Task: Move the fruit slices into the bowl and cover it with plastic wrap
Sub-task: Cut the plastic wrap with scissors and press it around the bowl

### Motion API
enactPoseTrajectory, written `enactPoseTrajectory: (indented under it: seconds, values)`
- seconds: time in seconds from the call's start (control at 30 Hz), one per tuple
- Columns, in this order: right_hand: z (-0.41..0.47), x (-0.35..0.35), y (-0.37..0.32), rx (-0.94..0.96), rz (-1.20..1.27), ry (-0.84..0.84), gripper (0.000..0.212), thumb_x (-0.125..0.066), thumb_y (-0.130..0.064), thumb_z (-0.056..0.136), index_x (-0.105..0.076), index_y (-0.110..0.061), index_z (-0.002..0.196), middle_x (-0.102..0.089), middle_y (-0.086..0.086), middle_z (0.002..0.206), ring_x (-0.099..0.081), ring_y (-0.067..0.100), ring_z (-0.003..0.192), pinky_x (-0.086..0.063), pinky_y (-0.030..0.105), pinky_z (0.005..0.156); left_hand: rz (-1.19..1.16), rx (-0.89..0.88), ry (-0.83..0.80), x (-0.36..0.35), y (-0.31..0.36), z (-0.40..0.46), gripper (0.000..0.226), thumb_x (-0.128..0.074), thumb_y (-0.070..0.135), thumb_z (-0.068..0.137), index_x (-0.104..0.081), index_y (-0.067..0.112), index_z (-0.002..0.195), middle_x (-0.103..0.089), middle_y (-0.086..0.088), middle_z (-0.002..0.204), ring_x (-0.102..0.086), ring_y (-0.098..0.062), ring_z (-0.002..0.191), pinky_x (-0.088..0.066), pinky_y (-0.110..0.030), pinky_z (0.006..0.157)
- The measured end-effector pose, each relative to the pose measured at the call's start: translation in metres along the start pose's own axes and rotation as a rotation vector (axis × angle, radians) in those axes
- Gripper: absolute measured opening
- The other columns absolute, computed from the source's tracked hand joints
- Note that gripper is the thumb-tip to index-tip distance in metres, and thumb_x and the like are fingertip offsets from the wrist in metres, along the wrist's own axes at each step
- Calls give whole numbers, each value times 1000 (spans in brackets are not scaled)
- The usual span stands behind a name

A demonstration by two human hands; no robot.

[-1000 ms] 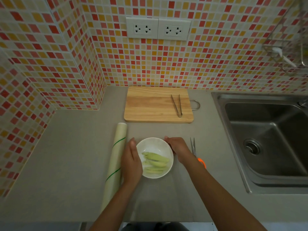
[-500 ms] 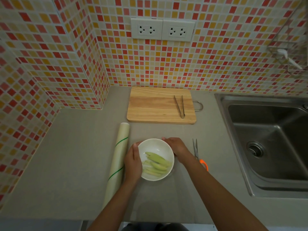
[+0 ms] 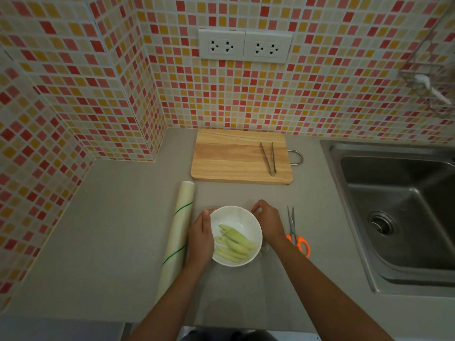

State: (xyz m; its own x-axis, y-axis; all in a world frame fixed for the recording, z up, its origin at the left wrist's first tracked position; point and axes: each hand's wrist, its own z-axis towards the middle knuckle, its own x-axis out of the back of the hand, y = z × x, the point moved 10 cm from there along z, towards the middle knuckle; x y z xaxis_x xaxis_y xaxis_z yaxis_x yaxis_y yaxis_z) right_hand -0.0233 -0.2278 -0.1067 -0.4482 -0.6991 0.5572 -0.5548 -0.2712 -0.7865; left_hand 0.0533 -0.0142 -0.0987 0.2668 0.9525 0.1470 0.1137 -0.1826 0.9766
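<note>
My left hand [image 3: 200,238] and right hand [image 3: 267,223] cup opposite sides of the white bowl [image 3: 242,219], which sits between them holding the green fruit slices [image 3: 234,243]. The plastic wrap roll [image 3: 178,233] lies just outside my left hand, scissors [image 3: 295,232] beyond my right.

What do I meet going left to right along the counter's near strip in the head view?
Plastic wrap roll → left hand → white bowl of fruit slices → right hand → orange-handled scissors → steel sink.
</note>
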Motion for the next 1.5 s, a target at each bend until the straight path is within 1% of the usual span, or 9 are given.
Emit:
enactPoseTrajectory:
  seconds: [0.27, 0.4, 0.53, 0.63, 0.83, 1.03, 1.17, 1.37, 1.5]
  values:
    - [-1, 10, 6, 29, -315, 87, 23, -62, -31, 87, -59, -11, 98, -67, 7, 86, -63, 28, 81, -42, 30, 65, -5, 3, -10, -1, 2, 0, 41, -30, 30, 104, -70, 28, 97, -74, 7, 95, -68, -10, 94, -53, -30, 85]
    - [-8, 25, 9, -66, 373, 154, 36, -46, -26, 99, -66, 3, 92, -62, 12, 73, -60, 26, 69, -45, 21, 57, -29, 14, -3, -1, 2, -1, 41, -30, 30, 104, -70, 25, 98, -74, 4, 97, -68, -14, 95, -54, -36, 88]
    - [-38, -20, 3, -201, 848, -173, 57, -31, -46, 100, -70, -5, 109, -73, 14, 103, -69, 25, 96, -54, 35, 86, -75, 57, 21, -1, -4, -2, 43, -29, 30, 104, -70, 17, 102, -74, -3, 100, -67, -20, 97, -53, -42, 93]
    - [-52, -44, 3, -299, 1035, -267, 62, -25, -54, 98, -67, -10, 113, -71, 13, 108, -66, 29, 101, -52, 42, 87, -109, 105, 40, -2, -8, -3, 46, -30, 32, 104, -70, 12, 103, -73, -8, 101, -67, -25, 98, -52, -45, 95]
    - [-50, -44, -1, -250, 936, -273, 72, -26, -58, 95, -59, -1, 123, -59, 28, 126, -55, 42, 120, -39, 55, 107, -160, 167, -35, -9, -10, 4, 51, -28, 41, 103, -72, 15, 103, -75, -6, 100, -69, -22, 97, -53, -43, 93]
    - [-46, -35, -7, -175, 657, -327, 68, -23, -56, 97, -67, -6, 107, -67, 24, 114, -63, 34, 108, -47, 43, 96, 26, 63, -182, -16, 3, 20, 56, -23, 52, 97, -76, 36, 86, -77, 8, 91, -70, -9, 91, -54, -34, 89]
    - [-35, -15, -11, -103, 495, -242, 73, -19, -53, 99, -67, -1, 111, -67, 23, 115, -63, 31, 108, -49, 32, 86, 129, -23, -269, -26, 23, 28, 55, -23, 49, 101, -66, 21, 120, -65, 7, 121, -59, -13, 119, -42, -29, 103]
    - [-24, -5, -18, -89, 633, -219, 69, -18, -57, 97, -65, -10, 118, -65, 9, 126, -60, 19, 114, -43, 33, 99, -80, 108, 100, 14, 18, 2, 56, -26, 49, 100, -53, 16, 137, -56, -1, 139, -51, -13, 129, -35, -31, 111]
    - [-38, -34, -15, -155, 660, -366, 64, -28, -55, 97, -66, -9, 118, -68, 15, 119, -63, 30, 114, -46, 45, 102, -84, 190, 119, 0, -6, -30, 48, -27, 38, 103, -51, 15, 137, -55, -3, 139, -49, -19, 130, -35, -32, 112]
